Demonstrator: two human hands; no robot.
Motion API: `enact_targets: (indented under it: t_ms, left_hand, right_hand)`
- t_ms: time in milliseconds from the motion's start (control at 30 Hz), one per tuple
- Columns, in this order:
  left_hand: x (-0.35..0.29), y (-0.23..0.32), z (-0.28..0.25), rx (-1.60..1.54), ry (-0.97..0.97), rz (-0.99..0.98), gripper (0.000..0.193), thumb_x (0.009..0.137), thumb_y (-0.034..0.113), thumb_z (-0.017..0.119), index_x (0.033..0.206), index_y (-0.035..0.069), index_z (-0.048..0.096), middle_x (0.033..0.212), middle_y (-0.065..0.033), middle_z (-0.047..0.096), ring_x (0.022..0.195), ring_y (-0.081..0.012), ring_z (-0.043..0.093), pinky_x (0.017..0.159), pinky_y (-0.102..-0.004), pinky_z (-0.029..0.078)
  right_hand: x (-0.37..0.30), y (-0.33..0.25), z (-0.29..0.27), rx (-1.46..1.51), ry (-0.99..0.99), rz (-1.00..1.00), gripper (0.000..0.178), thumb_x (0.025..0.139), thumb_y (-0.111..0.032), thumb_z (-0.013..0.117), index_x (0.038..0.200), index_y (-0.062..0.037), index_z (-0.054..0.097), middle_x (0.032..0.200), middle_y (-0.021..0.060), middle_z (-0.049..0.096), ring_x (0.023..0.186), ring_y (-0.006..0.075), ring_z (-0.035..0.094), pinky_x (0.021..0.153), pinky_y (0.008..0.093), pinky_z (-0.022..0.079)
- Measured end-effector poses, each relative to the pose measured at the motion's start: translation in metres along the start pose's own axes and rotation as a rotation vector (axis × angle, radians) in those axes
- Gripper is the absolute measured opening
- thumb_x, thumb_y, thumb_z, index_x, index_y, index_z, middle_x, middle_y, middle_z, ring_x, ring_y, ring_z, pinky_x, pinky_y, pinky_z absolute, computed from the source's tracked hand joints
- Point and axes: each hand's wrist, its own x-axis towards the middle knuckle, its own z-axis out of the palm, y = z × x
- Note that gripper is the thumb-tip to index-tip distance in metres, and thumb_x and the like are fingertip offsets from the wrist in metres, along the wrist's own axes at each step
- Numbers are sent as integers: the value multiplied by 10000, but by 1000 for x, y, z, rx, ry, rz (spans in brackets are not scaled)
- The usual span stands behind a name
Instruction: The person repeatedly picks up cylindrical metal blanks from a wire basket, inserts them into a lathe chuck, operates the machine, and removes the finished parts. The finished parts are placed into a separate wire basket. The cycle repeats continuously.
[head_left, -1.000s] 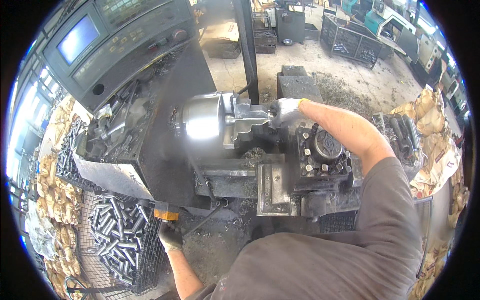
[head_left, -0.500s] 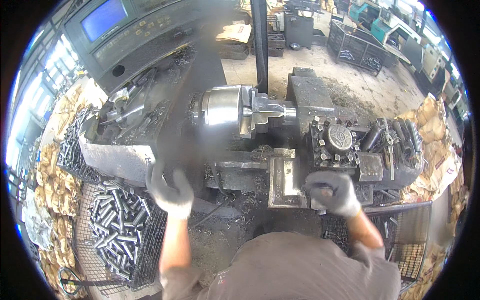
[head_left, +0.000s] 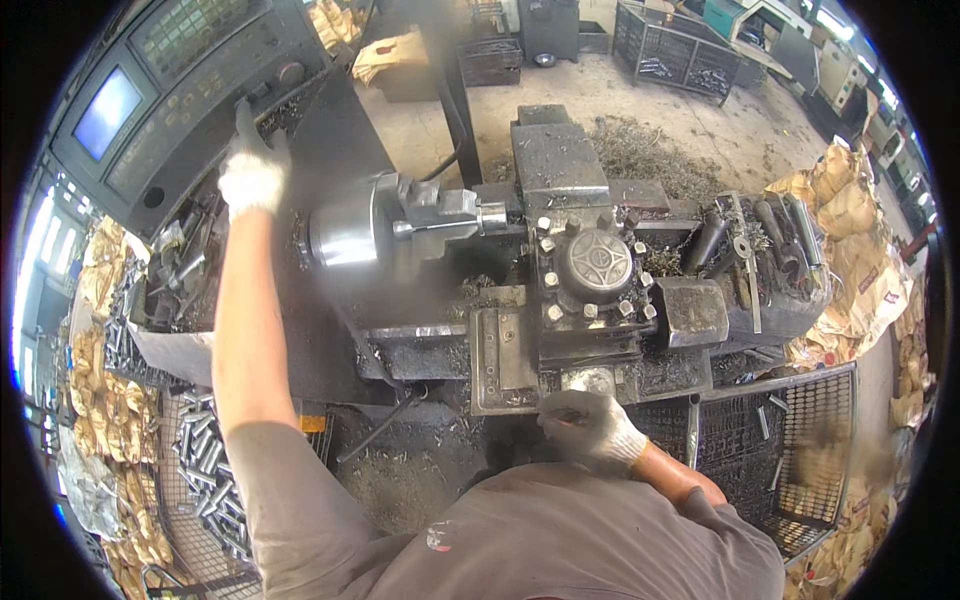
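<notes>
My left hand [head_left: 255,170], in a glove with a pale cuff, reaches up to the machine's control panel [head_left: 190,125]. Its index finger is stretched out at the lower row of controls; the hand looks open and holds nothing visible. My right hand [head_left: 595,430], gloved too, is low in front of the tool post [head_left: 598,265], by the front of the lathe's slide. Its fingers are curled in, and what they hold, if anything, is hidden. Between the hands is the shiny lathe chuck [head_left: 350,228], with stepped jaws [head_left: 432,205] to its right.
A wire basket of short metal tubes [head_left: 205,460] stands at lower left, another wire basket [head_left: 820,440] at right. Loose tools [head_left: 745,255] lie right of the tool post. A lit screen [head_left: 107,112] is on the panel. Metal shavings [head_left: 650,155] cover the floor behind.
My left hand has gone from in front of the machine up to the control panel. My right hand has drawn lower and nearer my body. The view has shifted, too.
</notes>
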Motion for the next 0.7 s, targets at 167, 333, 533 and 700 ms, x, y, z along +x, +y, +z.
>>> enact_targets:
  t_ms: [167, 333, 533, 700]
  left_hand:
    - [-228, 10, -42, -562, -210, 149, 404, 1006, 278, 662, 1369, 105, 625, 1176, -226, 748, 1005, -430, 764, 867, -509, 616]
    - [-623, -86, -50, -361, -913, -605, 421, 1006, 423, 629, 1284, 122, 724, 1244, -196, 742, 1169, -402, 707, 953, -492, 583]
    - [-1083, -118, -255, 162, -868, -1793, 511, 1008, 505, 557, 1300, 138, 760, 1357, -198, 721, 1268, -379, 692, 1058, -482, 555]
    - [-1280, 32, -431, 424, -813, -1977, 383, 954, 352, 614, 1106, 48, 789, 1044, -250, 791, 984, -369, 785, 847, -494, 602]
  right_hand:
    - [25, 31, 37, 4, -192, -48, 330, 935, -214, 799, 1210, -35, 771, 1025, 122, 810, 926, 187, 785, 854, 345, 626]
    - [43, 24, 106, -165, -539, -249, 332, 928, -209, 804, 1206, -30, 778, 1090, 143, 809, 960, 212, 790, 867, 355, 626]
    - [10, 30, 244, -396, -992, -369, 334, 910, -247, 808, 1172, -42, 783, 1039, 134, 813, 899, 218, 782, 847, 360, 611]
    - [-119, 9, 413, -556, -1428, -624, 356, 912, -260, 788, 1194, -42, 774, 1049, 163, 811, 927, 243, 792, 850, 361, 615]
